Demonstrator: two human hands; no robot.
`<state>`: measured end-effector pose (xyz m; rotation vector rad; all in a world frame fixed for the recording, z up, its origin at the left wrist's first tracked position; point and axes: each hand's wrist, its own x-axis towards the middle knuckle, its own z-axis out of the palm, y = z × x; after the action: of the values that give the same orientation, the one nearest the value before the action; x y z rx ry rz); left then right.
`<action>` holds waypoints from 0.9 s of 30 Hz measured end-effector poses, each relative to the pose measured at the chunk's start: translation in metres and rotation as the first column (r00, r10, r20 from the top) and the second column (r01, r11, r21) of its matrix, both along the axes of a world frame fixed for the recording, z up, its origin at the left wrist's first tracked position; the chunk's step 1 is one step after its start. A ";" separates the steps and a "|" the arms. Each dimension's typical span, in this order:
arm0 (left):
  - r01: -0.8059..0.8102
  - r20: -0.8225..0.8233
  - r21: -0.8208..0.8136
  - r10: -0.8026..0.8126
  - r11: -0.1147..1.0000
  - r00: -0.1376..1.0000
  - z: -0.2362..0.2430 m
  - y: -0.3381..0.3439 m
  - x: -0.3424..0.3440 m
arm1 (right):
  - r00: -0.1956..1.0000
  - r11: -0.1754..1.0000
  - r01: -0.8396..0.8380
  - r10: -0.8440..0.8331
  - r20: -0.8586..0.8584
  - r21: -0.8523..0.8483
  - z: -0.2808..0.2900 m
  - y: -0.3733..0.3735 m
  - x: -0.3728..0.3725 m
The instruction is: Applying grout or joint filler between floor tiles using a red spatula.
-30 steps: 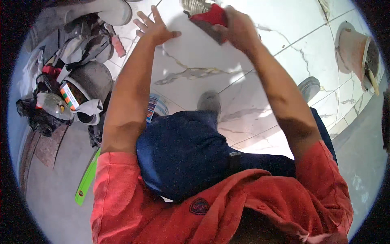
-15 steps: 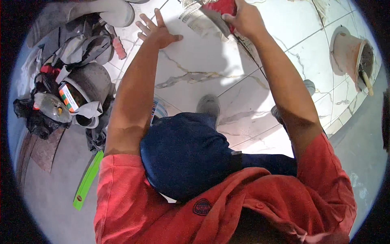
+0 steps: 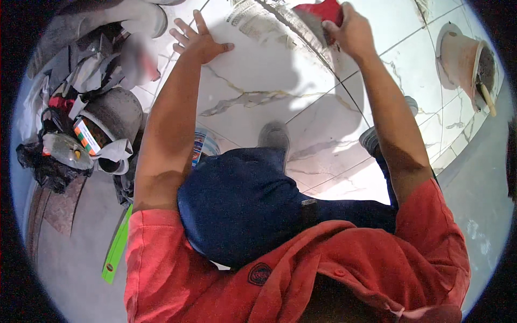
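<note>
My left hand (image 3: 198,40) lies flat with spread fingers on a white marbled floor tile (image 3: 258,81), holding nothing. My right hand (image 3: 351,29) grips a red-handled float (image 3: 322,16) at the top of the view, pressing it on a tile joint (image 3: 301,29) smeared with grey grout. I squat over the tiles; my blue trousers (image 3: 242,204) and grey shoes (image 3: 273,134) fill the middle.
A bucket (image 3: 468,59) with grey mix and a stick stands at the right. Grey bags, a dark bucket and wrappers (image 3: 91,124) pile up at the left. A green level (image 3: 117,247) lies on bare grey floor at lower left.
My right hand has pushed the red float farther away along the joint, toward the top edge. My left hand stays planted on the tile.
</note>
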<state>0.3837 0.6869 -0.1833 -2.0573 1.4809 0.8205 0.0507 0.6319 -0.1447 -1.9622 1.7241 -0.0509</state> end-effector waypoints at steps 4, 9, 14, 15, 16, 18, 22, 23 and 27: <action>-0.002 0.009 0.006 0.002 1.000 1.000 -0.002 0.001 0.005 | 0.979 0.997 -0.023 0.007 0.203 0.077 -0.004 0.012 -0.015; -0.017 0.003 0.017 0.017 1.000 1.000 -0.002 -0.004 -0.005 | 1.000 1.000 -0.005 0.005 0.013 -0.009 -0.011 0.032 -0.040; -0.024 -0.009 -0.004 0.024 1.000 1.000 -0.002 0.000 0.005 | 0.968 0.972 -0.066 0.008 0.250 0.226 -0.005 0.040 -0.048; -0.027 -0.003 0.008 0.027 1.000 1.000 -0.004 0.000 0.002 | 0.975 0.969 -0.142 0.102 0.197 0.201 -0.010 0.050 -0.046; -0.024 -0.006 0.008 0.024 1.000 1.000 -0.003 -0.001 0.000 | 0.982 0.981 -0.136 0.115 0.149 0.139 -0.013 0.056 -0.043; -0.021 -0.019 0.014 0.022 1.000 1.000 -0.002 -0.002 -0.005 | 0.999 0.992 -0.038 0.033 0.041 0.124 -0.011 0.050 -0.058; -0.019 0.015 0.029 0.018 0.999 1.000 0.003 -0.004 -0.001 | 0.997 0.996 0.022 -0.029 0.075 0.087 0.003 0.043 -0.068; -0.014 0.030 0.042 0.012 0.999 0.999 0.004 -0.004 -0.001 | 0.991 0.993 -0.014 -0.003 0.137 0.121 0.004 0.048 -0.068; 0.008 0.032 0.068 -0.010 0.998 0.999 0.004 -0.008 -0.010 | 0.996 0.994 -0.057 0.050 0.069 0.091 -0.004 0.069 -0.069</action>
<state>0.3739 0.6790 -0.1795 -2.0035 1.4242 0.8193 -0.0184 0.7007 -0.1492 -1.9161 1.6020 -0.0166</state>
